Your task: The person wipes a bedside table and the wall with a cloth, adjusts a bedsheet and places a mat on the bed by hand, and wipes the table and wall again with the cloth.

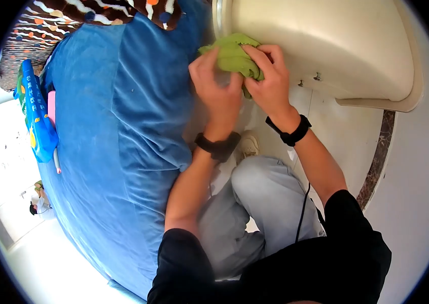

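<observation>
A crumpled green cloth point(236, 54) is bunched between my two hands, against the lower edge of a cream-coloured furniture piece point(321, 38). My right hand point(269, 78) has its fingers bent over the cloth's right side and grips it. On the left side, my left hand point(217, 86) touches the cloth with curved fingers, and it is slightly blurred. Both wrists wear black bands. Beside my left forearm lies a blue velvety cover point(143, 101) with folds along its edge.
A patterned brown fabric point(47, 25), a blue packet point(37, 116) and a pink object point(51, 107) lie at the left. Two small metal knobs point(317, 76) show on the furniture's side. Pale tiled floor point(346, 131) has a dark marble strip. My bent knee is below.
</observation>
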### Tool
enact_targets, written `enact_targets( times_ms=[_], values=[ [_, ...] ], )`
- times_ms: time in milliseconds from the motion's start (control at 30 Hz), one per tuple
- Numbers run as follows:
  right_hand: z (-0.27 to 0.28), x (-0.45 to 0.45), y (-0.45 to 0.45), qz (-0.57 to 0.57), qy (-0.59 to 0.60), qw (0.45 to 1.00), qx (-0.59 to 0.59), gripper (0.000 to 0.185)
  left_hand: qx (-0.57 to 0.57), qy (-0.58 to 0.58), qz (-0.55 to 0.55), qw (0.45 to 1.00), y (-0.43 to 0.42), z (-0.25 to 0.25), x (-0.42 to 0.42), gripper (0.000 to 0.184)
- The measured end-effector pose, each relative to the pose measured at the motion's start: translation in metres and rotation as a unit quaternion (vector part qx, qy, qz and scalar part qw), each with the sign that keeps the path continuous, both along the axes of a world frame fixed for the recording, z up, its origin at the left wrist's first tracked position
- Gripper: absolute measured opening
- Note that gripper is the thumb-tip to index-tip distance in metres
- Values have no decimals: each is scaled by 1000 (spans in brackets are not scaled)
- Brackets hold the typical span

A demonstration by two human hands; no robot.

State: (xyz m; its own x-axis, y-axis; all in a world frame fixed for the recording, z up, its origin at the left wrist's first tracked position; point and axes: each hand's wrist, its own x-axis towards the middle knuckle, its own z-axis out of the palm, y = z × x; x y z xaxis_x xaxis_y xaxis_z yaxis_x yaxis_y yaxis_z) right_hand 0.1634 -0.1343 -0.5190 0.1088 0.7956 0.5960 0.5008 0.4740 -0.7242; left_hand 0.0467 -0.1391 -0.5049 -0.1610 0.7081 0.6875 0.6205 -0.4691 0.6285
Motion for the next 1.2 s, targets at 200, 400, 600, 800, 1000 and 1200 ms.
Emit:
enact_targets(
  times_ms=[200, 400, 600, 800, 1000, 1200],
  values=[
    [9, 7, 2, 25, -13, 1000, -14, 52, -59, -60, -39, 996, -1, 5, -2, 44],
    [17, 6, -10, -1, 15, 998, -57, 50, -62, -68, -46, 995, -4, 6, 6, 43],
    [11, 10, -11, -25, 9, 999, -45, 47, -126, -4, -100, 987, 1, 20, 3, 45],
    [-2, 22, -26, -46, -16, 996, -75, 46, -165, -93, -91, 978, -16, 9, 19, 45],
    [-22, 17, -35, -16, 8, 997, -69, 50, -146, -87, -95, 981, -30, -14, 14, 50],
    [-66, 31, -55, -44, 5, 999, 7, 48, 26, 78, -135, 987, -48, -67, 7, 54]
  ],
)
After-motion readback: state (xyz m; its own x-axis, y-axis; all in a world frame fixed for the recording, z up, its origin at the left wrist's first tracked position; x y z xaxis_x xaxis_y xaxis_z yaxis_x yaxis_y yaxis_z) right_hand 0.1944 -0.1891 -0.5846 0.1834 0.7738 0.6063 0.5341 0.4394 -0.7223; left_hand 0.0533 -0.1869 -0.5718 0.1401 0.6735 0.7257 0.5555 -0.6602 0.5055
